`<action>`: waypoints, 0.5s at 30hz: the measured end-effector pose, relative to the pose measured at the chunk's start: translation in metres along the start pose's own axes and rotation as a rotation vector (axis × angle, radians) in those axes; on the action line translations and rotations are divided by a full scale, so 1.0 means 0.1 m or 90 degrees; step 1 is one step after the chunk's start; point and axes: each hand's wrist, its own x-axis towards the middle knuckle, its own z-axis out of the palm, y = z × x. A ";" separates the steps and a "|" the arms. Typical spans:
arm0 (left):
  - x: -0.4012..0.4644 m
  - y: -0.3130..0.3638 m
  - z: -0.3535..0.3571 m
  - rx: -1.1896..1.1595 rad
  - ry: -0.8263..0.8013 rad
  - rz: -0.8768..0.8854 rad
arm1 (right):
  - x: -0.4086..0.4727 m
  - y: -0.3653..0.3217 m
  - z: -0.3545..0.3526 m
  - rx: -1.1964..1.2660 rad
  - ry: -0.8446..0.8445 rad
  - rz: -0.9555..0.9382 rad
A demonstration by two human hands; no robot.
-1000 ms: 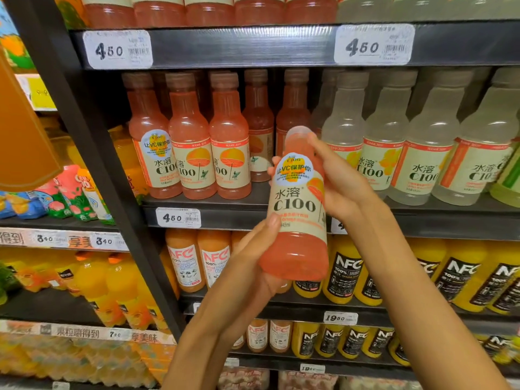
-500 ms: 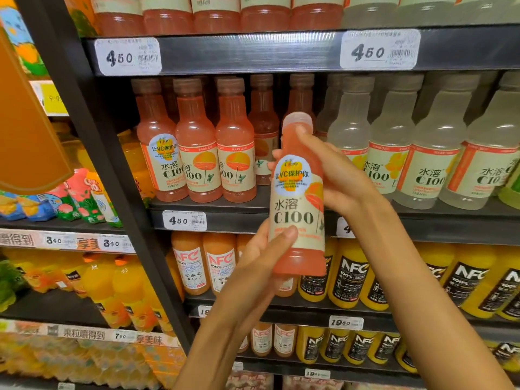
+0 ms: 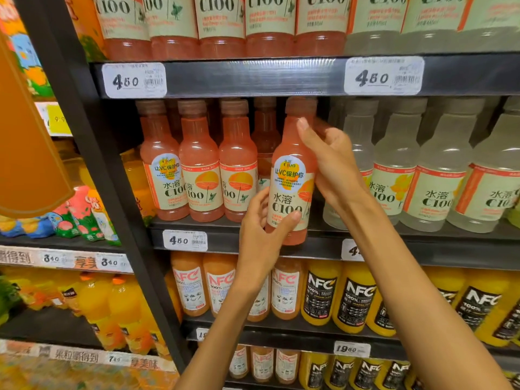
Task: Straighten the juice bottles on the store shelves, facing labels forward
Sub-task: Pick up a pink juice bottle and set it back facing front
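Observation:
A pink C100 juice bottle [image 3: 291, 175] stands upright at the front edge of the middle shelf [image 3: 422, 249], its label facing me. My left hand [image 3: 260, 235] grips its lower part, thumb across the label. My right hand [image 3: 329, 161] curls round its shoulder and right side. To its left stand three more pink C100 bottles [image 3: 199, 175] in a row, two with labels turned partly sideways. Another pink bottle [image 3: 264, 142] stands behind, mostly hidden.
Pale C100 bottles [image 3: 399, 175] fill the shelf to the right. The shelf above [image 3: 253, 77] carries more C100 bottles close over the caps. NFC juice bottles [image 3: 320, 296] line the shelf below. A black upright post [image 3: 112, 209] borders the bay on the left.
Both hands have carried the pink bottle up and back from in front of the lower shelf to the middle shelf's front edge, beside the row. The view moved closer.

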 end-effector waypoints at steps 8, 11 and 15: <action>0.10 -0.15 0.09 0.158 0.111 0.050 | 0.09 0.09 0.01 -0.052 0.039 0.005; 0.06 -0.21 0.11 0.265 0.168 0.095 | 0.08 0.11 0.05 -0.067 0.024 0.001; 0.06 -0.24 0.12 0.283 0.201 0.105 | 0.08 0.14 0.07 -0.099 0.023 0.012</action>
